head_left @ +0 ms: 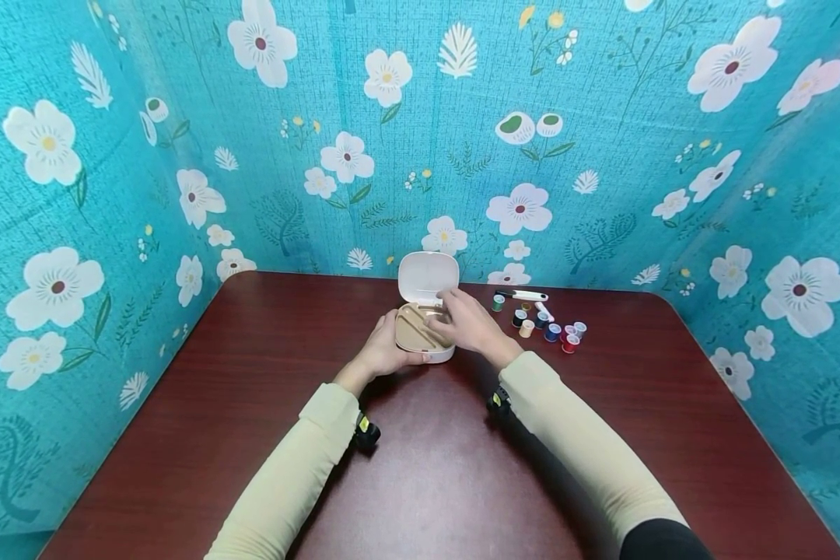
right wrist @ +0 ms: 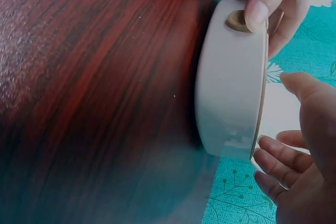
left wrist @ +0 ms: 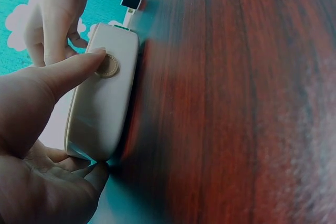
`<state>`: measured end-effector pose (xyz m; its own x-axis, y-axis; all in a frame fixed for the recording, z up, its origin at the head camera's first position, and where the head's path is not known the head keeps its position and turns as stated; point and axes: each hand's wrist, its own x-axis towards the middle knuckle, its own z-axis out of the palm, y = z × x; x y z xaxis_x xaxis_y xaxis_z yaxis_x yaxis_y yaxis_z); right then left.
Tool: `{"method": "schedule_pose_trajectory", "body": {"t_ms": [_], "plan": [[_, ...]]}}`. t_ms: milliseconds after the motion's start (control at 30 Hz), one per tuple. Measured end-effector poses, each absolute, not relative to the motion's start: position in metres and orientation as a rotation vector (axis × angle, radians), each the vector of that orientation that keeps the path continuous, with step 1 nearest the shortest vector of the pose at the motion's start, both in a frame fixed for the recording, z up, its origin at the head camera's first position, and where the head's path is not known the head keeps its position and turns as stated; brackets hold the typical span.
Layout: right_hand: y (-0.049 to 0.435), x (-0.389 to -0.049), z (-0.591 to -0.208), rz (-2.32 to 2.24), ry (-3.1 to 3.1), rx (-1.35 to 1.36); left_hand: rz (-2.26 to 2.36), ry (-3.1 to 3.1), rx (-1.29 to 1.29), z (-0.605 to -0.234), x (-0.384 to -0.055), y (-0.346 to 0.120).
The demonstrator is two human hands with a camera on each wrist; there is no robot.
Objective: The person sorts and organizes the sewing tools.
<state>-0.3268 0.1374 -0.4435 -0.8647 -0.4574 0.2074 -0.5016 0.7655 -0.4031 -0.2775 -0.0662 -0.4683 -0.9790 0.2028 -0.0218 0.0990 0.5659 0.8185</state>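
A white sewing box (head_left: pixel 441 355) stands on the table with its lid (head_left: pixel 428 276) raised at the back. Inside it sits a beige tray (head_left: pixel 411 336) with narrow slots. My left hand (head_left: pixel 383 350) grips the box by its left side, its thumb lying against the round tan button (left wrist: pixel 109 66) on the front wall. Over the right part of the tray is my right hand (head_left: pixel 472 323). The right wrist view shows its thumb and fingers spread apart beside the box's rim, nothing visible between them. Part of the tray is hidden under this hand.
Right of the box stand several thread spools, among them a green spool (head_left: pixel 498 304), a cream spool (head_left: pixel 526 329) and a red spool (head_left: pixel 570 344). A slim black-and-white tool (head_left: pixel 528 295) lies behind them. Flowered blue cloth (head_left: pixel 350 225) rises behind the dark red table (head_left: pixel 266 342).
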Motion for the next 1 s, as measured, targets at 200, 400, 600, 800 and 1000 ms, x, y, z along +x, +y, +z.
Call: {"method": "schedule_pose_trajectory", "body": {"t_ms": [200,400,600,800,1000], "plan": [[0.131,-0.325,-0.446,0.632,-2.886,0.809,1.384,2.683,0.264,-0.469,-0.278,-0.067],[0.124,-0.323,-0.446,0.615,-2.884,0.874,1.380,2.677,0.268,-0.469,-0.277,-0.068],[0.120,-0.325,-0.446,0.621,-2.891,0.911,1.369,2.683,0.271,-0.471,-0.279,-0.068],[0.117,-0.323,-0.444,0.572,-2.937,0.900,1.354,2.691,0.281,-0.473,-0.282,-0.068],[0.115,-0.323,-0.443,0.510,-2.951,0.923,1.351,2.685,0.273,-0.474,-0.282,-0.069]]}}
